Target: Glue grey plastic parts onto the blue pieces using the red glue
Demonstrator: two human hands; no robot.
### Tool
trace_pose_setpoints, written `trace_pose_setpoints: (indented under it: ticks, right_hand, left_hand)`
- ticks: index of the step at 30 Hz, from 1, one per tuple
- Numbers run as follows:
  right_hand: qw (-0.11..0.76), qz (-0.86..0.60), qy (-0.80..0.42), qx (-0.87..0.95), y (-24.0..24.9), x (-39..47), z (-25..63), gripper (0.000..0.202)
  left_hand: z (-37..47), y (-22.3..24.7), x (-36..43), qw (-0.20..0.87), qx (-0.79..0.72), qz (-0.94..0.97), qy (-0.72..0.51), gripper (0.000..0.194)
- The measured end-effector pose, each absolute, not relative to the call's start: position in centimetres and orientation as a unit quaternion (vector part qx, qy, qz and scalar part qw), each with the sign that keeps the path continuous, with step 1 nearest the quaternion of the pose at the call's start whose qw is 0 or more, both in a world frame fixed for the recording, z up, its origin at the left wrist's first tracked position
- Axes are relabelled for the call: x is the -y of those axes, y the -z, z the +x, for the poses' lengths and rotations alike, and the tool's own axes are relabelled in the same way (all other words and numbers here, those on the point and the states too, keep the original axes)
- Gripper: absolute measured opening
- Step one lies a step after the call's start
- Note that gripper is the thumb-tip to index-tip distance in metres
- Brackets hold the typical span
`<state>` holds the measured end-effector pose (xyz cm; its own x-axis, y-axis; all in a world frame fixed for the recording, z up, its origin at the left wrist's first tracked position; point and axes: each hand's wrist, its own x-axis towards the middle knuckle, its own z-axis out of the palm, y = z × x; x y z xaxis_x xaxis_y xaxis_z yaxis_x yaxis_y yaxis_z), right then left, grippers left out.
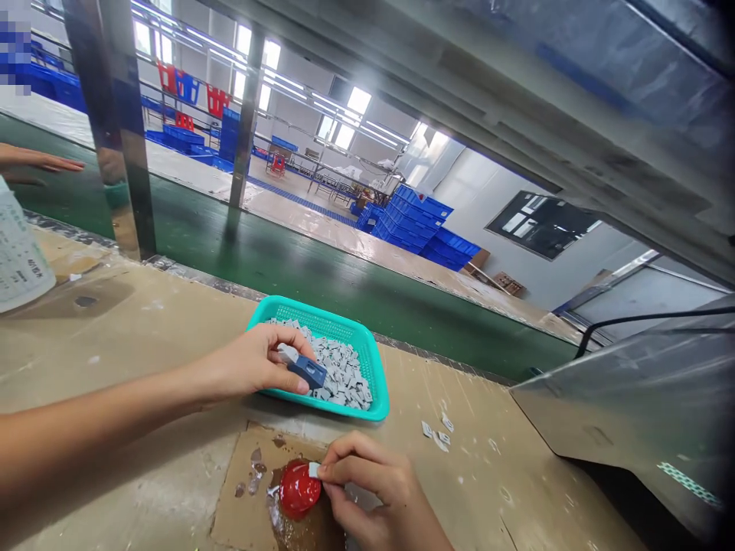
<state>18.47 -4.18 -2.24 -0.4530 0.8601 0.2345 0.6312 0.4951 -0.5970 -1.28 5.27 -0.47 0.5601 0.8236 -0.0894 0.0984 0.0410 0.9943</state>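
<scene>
My left hand is closed on a dark blue block with a slot in its face, over the left part of a teal basket. A pale grey tip shows between the fingers behind the block. Many small grey pieces fill the basket. Nearer to me, my right hand pinches a small whitish piece at the upper right edge of a shiny red mound. The mound sits on a wet, stained piece of cardboard.
Several loose grey pieces lie right of the basket. A green conveyor belt runs behind it. A white tub and another person's hand are at the left. A metal post stands nearby; a metal panel is at right.
</scene>
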Motion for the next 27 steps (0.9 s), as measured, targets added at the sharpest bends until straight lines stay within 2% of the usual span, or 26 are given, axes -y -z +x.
trace_pose_setpoints:
  ticks: [9, 27]
  right_hand:
    - [0.282, -0.465, -0.212, 0.812, 1.81, 4.68, 17.91, 0.019]
    - [0.255, -0.459, -0.162, 0.836, 1.87, 5.15, 18.12, 0.018]
  left_hand:
    - [-0.93, 0.82, -4.97, 0.628, -0.339, 0.606, -0.352, 0.025]
    - [-0.88, 1.38, -4.5, 0.615, -0.33, 0.65, -0.302, 0.023]
